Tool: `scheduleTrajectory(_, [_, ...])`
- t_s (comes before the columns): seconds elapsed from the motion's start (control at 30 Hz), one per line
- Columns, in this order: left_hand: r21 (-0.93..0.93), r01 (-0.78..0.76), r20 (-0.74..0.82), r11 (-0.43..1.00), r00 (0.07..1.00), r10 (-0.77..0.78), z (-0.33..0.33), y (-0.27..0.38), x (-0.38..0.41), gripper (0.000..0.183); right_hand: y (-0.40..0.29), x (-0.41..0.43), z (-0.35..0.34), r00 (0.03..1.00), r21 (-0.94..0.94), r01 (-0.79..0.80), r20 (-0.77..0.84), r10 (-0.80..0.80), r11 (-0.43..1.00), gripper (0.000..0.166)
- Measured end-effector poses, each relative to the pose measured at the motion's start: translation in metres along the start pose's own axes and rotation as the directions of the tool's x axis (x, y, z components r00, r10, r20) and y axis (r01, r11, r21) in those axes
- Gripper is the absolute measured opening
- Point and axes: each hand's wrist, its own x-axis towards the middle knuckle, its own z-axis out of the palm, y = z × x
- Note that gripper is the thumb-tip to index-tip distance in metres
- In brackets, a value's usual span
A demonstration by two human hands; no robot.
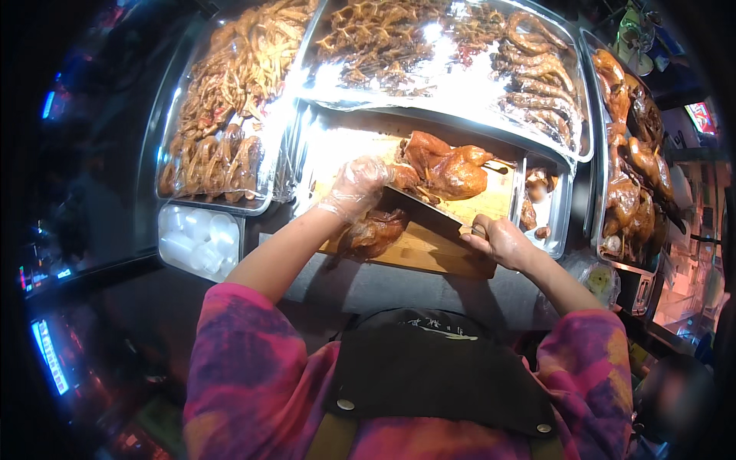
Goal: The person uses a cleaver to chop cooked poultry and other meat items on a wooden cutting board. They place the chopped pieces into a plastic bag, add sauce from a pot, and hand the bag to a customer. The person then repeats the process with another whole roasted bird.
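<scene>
My left hand (361,183), in a clear plastic glove, is closed around the end of a piece of roasted duck (406,177) on the wooden cutting board (422,253). A cleaver (428,210) is in my right hand (489,241), gripped by its handle. Its blade lies slantwise across the board, with the tip end close to my left fingers and the piece. Behind the blade rests a large glossy brown section of roasted duck (451,169). Another darker duck portion (372,234) sits on the near side, below my left wrist, partly hidden by shadow.
Film-covered metal trays of braised meats (236,80) (391,43) stand behind and left. A small tray with scraps (535,213) adjoins the board's right side. Whole roasted ducks (627,190) fill a tray farther right. A box of plastic tubs (198,238) is at left.
</scene>
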Motion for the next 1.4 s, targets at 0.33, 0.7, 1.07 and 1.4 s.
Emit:
scheduleTrajectory(0.33, [0.086,-0.082,-0.13,0.993,0.987,0.093,-0.045,0.012,-0.015,0.012,-0.048,-0.036,-0.001,0.996,0.125,0.056,-0.076,-0.047,0.991,0.036])
scheduleTrajectory(0.7, [-0.104,-0.014,-0.155,0.994,0.988,-0.003,-0.002,-0.02,-0.025,0.019,-0.05,0.0,-0.002,0.998,0.129,0.038,0.039,-0.044,0.991,0.044])
scheduleTrajectory(1.07, [0.151,0.007,-0.043,0.989,0.999,-0.001,-0.051,0.004,-0.021,0.018,-0.053,-0.018,0.006,0.999,0.131,0.047,-0.033,-0.043,0.99,0.038])
scheduleTrajectory(1.4, [0.176,-0.022,0.097,0.984,0.995,0.005,-0.009,-0.005,-0.035,0.019,-0.05,-0.003,0.024,1.0,0.039,-0.017,0.006,0.017,0.999,0.044])
